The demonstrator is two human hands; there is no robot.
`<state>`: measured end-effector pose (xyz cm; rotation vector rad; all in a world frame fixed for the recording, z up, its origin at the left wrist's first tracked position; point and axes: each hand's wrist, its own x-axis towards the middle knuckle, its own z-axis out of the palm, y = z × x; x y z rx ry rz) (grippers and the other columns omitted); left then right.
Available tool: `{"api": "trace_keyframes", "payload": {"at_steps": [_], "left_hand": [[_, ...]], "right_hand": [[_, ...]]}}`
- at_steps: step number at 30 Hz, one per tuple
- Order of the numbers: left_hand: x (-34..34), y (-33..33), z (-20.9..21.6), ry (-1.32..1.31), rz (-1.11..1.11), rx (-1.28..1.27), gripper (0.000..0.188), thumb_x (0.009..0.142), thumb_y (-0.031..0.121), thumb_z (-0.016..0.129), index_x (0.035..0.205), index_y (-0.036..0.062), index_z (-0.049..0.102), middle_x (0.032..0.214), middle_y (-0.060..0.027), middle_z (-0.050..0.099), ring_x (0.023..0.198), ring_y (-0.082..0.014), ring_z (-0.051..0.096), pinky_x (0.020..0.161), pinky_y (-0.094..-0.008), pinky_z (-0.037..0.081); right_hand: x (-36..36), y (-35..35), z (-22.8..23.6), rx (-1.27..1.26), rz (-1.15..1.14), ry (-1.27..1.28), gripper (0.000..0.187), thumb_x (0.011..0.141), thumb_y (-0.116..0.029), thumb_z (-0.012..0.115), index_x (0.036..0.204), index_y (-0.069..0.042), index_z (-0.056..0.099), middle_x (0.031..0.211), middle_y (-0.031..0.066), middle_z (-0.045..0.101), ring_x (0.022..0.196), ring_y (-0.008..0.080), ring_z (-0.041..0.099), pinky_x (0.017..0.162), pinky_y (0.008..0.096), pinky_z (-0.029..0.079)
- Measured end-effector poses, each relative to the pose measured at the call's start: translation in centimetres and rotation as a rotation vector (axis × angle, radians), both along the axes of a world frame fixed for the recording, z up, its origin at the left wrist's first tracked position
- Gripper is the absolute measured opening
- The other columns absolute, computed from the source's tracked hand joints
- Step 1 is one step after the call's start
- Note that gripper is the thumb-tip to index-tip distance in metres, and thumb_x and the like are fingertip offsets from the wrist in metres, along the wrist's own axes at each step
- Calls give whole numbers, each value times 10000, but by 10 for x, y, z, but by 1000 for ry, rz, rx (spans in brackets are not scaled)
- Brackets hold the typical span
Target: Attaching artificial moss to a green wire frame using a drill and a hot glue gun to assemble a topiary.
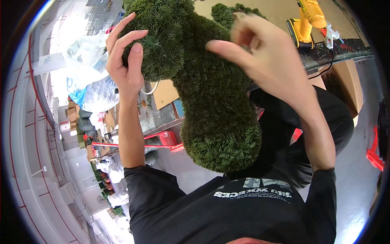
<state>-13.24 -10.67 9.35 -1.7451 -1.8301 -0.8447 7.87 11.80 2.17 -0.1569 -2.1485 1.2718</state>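
A large figure covered in green artificial foliage point(219, 89), like a topiary animal, stretches from the table's edge down toward my lap. My left hand point(128, 67) is curled against the left side of its rounded upper lump, fingers and thumb bent onto the greenery. Over the figure's upper right side is my right hand point(272, 57), blurred by motion. Its thumb points left across the foliage and the other fingers curl in; whether anything is between them cannot be made out. Behind that hand, a smaller green foliage part point(223, 14) shows at the far side.
A yellow cordless power tool point(306, 24) lies at the far right of the table, beside a white and red tool with a black cord point(331, 36). Clear plastic bags point(91, 81) stand at left. A red stool point(164, 139) is below the table edge. Cardboard point(349, 83) stands at right.
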Motion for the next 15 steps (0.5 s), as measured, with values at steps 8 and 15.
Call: {"api": "trace_keyframes", "payload": {"at_steps": [8, 15], "left_hand": [[5, 12, -2, -28, 0, -5, 219, 931, 60, 647, 1102, 49, 785, 1395, -179, 675, 1278, -293, 600, 1113, -422, 413], [3, 1, 6, -60, 19, -67, 224, 911, 52, 671, 1104, 51, 786, 1406, -205, 660, 1303, -317, 583, 1131, -442, 397]], "right_hand": [[-83, -13, 32, -62, 160, 87, 477, 858, -378, 829, 793, 43, 614, 764, 220, 641, 759, 372, 642, 694, 452, 504], [-69, -5, 53, -170, 287, -87, 405, 877, -307, 815, 807, 51, 639, 704, 205, 649, 684, 292, 643, 649, 410, 502]]}}
